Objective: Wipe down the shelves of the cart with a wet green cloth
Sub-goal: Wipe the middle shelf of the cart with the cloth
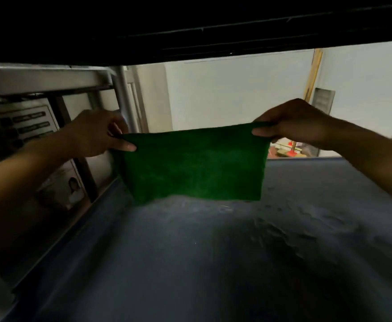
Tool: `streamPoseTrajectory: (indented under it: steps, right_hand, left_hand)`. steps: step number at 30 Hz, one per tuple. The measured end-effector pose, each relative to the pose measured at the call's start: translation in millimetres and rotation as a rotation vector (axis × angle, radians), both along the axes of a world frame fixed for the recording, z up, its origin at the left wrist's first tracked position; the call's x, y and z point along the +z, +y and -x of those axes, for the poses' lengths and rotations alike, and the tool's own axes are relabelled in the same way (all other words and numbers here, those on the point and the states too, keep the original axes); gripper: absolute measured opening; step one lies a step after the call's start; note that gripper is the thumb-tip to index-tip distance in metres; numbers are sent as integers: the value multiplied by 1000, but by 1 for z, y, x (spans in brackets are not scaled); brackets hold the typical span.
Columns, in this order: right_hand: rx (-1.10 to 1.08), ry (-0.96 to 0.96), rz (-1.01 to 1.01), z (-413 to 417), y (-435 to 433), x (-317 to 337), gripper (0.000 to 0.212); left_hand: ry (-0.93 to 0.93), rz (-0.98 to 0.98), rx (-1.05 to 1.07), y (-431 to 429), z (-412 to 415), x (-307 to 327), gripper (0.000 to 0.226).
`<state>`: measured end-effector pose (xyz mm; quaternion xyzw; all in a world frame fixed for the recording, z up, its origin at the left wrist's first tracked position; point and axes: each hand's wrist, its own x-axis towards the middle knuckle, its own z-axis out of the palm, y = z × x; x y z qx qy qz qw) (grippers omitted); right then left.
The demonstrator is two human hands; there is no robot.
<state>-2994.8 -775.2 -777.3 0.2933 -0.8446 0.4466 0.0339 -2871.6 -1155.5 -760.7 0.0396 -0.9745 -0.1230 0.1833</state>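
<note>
now | left grip (95, 133), right grip (292, 122) pinch top corners of green cloth (195, 163) | shelf (190, 263) blurred

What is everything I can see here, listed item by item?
green cloth: one, green, held spread out just over the lower shelf
lower shelf: one, grey-blue, fills the bottom of the view
upper shelf: one, dark, overhead across the top
metal post: one, silver-grey, upright behind the left hand
labelled panel: one, pale grey, far left, text blurred
wooden stick: one, yellowish, against the white wall, upper right
left hand: one, bare, pinches the cloth's top left corner
right hand: one, bare, pinches the cloth's top right corner
</note>
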Motion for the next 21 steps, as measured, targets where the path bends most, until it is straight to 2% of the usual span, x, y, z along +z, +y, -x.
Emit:
streamPoseTrajectory:
  steps: [3,5,7,8,10,12,15,16,18,21]
  right_hand:
    - [-191,353,58,25,-39,0,19]
    - [-195,417,115,34,-62,-16,19]
    - [-196,404,52,38,-77,-42,20]
    - [-179,364,-58,39,-82,-58,22]
    - [-49,286,-426,35,-90,-94,26]
    - [58,276,-655,29,-98,-123,28]
    - [-8,300,-525,33,-108,-131,42]
    - [-52,353,-476,38,-112,-131,43]
    - [-78,398,-447,48,-124,-133,45]
    - [36,143,-607,54,-143,-147,63]
  left_hand:
    - [238,304,94,-12,32,3,35]
    - [290,353,151,-14,45,-8,26]
    - [201,366,169,-16,48,-32,19]
    - [126,384,155,-18,46,-50,16]
    - [-65,431,126,-21,41,-89,12]
    - [-243,467,147,-22,38,-126,26]
    - [-256,341,131,-19,44,-149,69]
    - [-247,298,99,-18,47,-150,76]
    - [-288,240,41,-19,52,-150,73]
    - [-398,104,1,-26,55,-155,63]
